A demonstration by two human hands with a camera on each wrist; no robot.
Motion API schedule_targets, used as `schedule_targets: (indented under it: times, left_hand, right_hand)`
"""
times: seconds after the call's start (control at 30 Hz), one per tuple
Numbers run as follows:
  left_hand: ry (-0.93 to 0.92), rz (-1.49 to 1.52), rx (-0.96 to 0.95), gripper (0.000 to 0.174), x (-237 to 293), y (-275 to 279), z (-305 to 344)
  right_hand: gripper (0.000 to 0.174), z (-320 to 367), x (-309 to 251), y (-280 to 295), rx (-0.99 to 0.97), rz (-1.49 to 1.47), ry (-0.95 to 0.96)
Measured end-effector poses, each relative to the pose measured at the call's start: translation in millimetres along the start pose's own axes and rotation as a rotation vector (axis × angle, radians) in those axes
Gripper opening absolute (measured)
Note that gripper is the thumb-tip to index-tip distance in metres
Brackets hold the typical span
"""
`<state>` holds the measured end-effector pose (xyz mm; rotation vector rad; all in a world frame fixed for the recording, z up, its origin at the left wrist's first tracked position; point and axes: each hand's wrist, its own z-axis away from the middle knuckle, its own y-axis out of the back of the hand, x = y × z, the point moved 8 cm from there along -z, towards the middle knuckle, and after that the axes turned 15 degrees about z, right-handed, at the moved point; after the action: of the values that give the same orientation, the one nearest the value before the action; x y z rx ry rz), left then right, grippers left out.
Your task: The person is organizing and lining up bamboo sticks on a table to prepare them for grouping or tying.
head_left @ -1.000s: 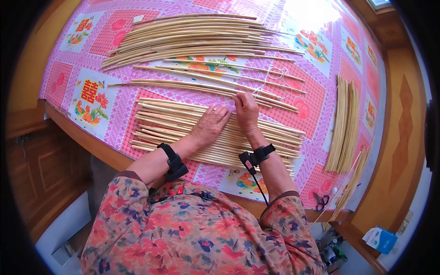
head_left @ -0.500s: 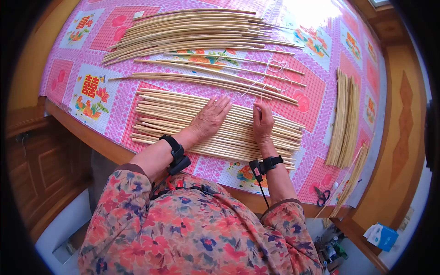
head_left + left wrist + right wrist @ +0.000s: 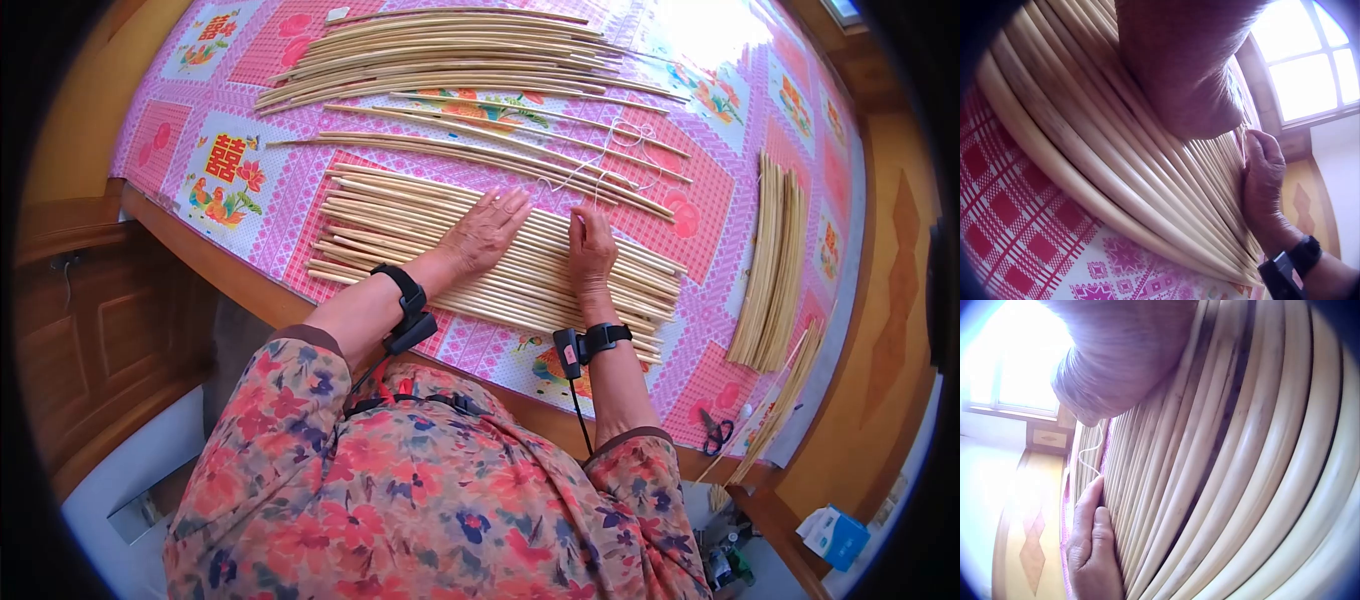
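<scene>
In the head view, my left hand lies with its fingers extended over a row of pale, thin sticks laid side by side. My right hand is a little to the right over the same row, fingers curled and thumb meeting the index finger. A white string trails from a loose tangle beyond the row to those fingertips, which pinch it. The right wrist view shows the string hanging between my right hand and the left fingertips. The left wrist view shows the sticks close together.
Longer loose sticks lie across the far side of the patterned tablecloth. At the right are bundles of thin sticks and scissors near the table edge. A blue and white packet sits beyond the lower right corner.
My right hand has moved right, away from the left hand, along the row's far edge. My left hand stays on the sticks, and its fingers have spread out straighter.
</scene>
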<state>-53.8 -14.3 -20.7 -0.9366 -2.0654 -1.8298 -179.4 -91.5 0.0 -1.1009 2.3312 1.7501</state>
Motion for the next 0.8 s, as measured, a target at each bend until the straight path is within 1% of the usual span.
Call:
schedule_targets:
  times: [0.07, 0.2, 0.27, 0.3, 0.33, 0.43, 0.47, 0.53, 0.6, 0.67, 0.7, 0.73, 0.8]
  left_hand:
    - [0.004, -0.020, -0.008, 0.045, 0.1, 1.5, -1.7]
    - [0.006, 0.029, -0.004, 0.045, 2.6, 3.3, -2.4]
    - [0.052, -0.069, -0.034, 0.044, 4.0, 6.9, -1.9]
    - [0.016, -0.161, 0.036, 0.044, 12.4, 17.9, -1.4]
    - [0.018, -0.164, 0.040, 0.044, 18.7, 23.0, 2.0]
    - [-0.169, -0.091, -0.157, 0.046, 60.9, 18.9, 38.8]
    - [-0.172, -0.096, -0.160, 0.046, 66.3, 19.0, 51.3]
    - [-0.302, -0.016, -0.304, 0.045, 83.0, 3.6, 79.1]
    - [-0.286, -0.012, -0.318, 0.044, 77.4, -4.3, 88.8]
    - [-0.307, -0.081, -0.333, 0.045, 67.3, -12.0, 93.5]
    - [-0.381, -0.066, -0.276, 0.042, 70.7, -5.2, 95.3]
    - [-0.384, -0.063, -0.273, 0.042, 69.4, -4.1, 97.1]
    - [-0.481, -0.051, -0.247, 0.031, 76.3, 1.4, 100.5]
  right_hand:
    - [0.009, -0.3, -3.6, 2.1, 0.001, 0.032, 0.036]
    - [0.008, -0.4, -2.1, 1.5, 0.007, 0.012, 0.031]
    - [0.007, -0.1, -1.2, 0.1, -0.015, 0.016, 0.020]
    - [0.007, 0.2, -2.9, 0.5, -0.017, 0.035, 0.037]
    - [0.007, 0.1, -4.5, 0.6, -0.017, 0.054, 0.055]
    - [0.006, 0.2, -7.9, 1.2, -0.017, 0.084, 0.065]
    - [0.006, -0.6, -8.6, 1.9, -0.012, 0.106, 0.071]
    - [0.006, -0.5, -9.6, 2.1, -0.007, 0.105, 0.086]
    - [0.006, -0.3, -9.2, 0.8, -0.002, 0.110, 0.102]
    - [0.006, 0.4, -7.5, -0.7, 0.025, 0.109, 0.106]
    - [0.006, 0.6, -7.2, -1.3, 0.026, 0.105, 0.108]
    - [0.006, 0.1, -6.5, -1.8, 0.026, 0.111, 0.109]
    - [0.007, 0.7, -4.7, -5.2, -0.015, 0.152, 0.099]
